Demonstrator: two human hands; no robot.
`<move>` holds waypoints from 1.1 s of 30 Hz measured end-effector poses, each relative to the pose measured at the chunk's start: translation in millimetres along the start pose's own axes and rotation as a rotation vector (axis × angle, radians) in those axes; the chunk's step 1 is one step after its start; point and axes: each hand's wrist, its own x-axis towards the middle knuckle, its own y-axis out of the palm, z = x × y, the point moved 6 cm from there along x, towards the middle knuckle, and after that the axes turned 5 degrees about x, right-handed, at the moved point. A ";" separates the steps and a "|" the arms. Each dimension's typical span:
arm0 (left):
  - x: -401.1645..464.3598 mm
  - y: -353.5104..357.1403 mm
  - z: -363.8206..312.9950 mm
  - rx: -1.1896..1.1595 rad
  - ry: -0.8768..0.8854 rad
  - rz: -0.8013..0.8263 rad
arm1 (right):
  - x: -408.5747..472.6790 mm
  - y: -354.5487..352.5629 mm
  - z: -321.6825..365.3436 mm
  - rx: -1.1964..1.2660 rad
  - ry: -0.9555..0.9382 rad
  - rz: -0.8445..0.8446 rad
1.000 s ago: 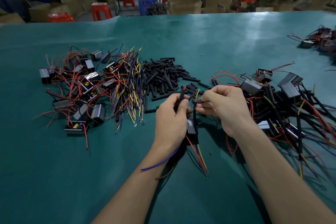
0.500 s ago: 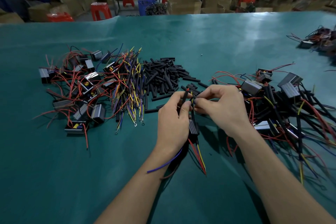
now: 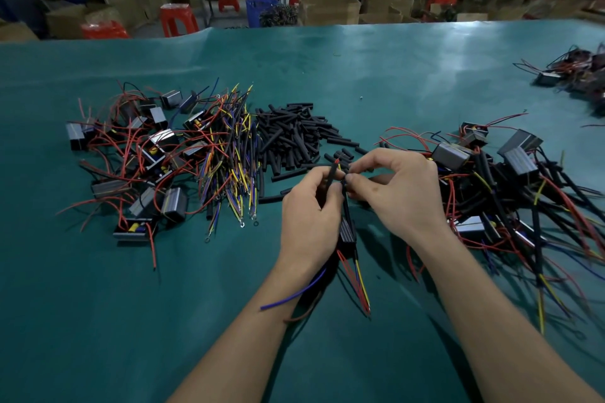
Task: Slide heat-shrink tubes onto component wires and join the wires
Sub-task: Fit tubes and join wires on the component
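Since last frames we raised module [image 3: 347, 232] slightly; red wire tip now pokes out top of tube [image 3: 331, 177], so sleeve looks threaded. Left hand [image 3: 311, 222] curled round tube and module. Right hand [image 3: 397, 191] pinches at second wire; exact contact unclear, fingers hide it. Loose tube pile [image 3: 291, 137] just behind. Finished heap [image 3: 510, 193] crowds right wrist; unprocessed modules [image 3: 137, 160] left.

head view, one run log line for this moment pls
left hand: grips component and tubed red wire | right hand: pinches wire at tube end | tube pile: on table | stage: sleeving
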 end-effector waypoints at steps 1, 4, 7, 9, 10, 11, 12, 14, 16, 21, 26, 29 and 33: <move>-0.1 0.2 -0.5 -0.007 -0.004 0.002 | 0.1 -0.1 0.7 -0.005 -0.013 0.003; 0.3 -0.6 -1.4 -0.005 -0.011 -0.006 | 0.3 -0.4 1.6 0.002 -0.024 0.018; 0.2 -0.9 -2.7 -0.001 -0.007 0.009 | 1.2 -1.7 1.6 0.007 -0.023 0.029; 0.1 -1.7 -3.3 0.004 -0.007 0.011 | 1.4 -1.8 3.8 -0.010 -0.040 0.034; -0.1 -2.4 -3.3 0.008 -0.009 0.008 | 1.5 -1.7 4.7 -0.012 -0.045 0.036; -0.1 -2.9 -3.2 0.008 -0.013 0.008 | 1.4 -1.9 5.1 -0.008 -0.043 0.038; 0.0 -3.0 -3.1 0.001 -0.020 0.012 | 1.6 -2.1 5.0 0.000 -0.034 0.040; 0.1 -3.0 -3.1 -0.022 -0.035 0.025 | 1.9 -2.4 2.8 0.059 0.023 0.049; -0.2 -2.5 -3.0 -0.026 -0.041 0.030 | 2.0 -2.0 -1.1 0.186 0.115 0.054; -2.5 -1.6 -4.8 -0.025 -0.049 0.027 | -0.1 -0.1 -9.8 0.360 0.307 -0.005; -2.6 -4.3 -4.6 0.023 -0.037 -0.036 | -0.9 1.0 -7.7 0.329 0.270 -0.008; -1.3 -5.8 -1.7 0.040 -0.052 -0.052 | 0.5 0.1 5.0 0.105 0.058 0.060; -0.5 -6.8 -0.4 0.020 -0.080 -0.038 | 1.2 -3.4 13.0 -0.084 -0.089 0.112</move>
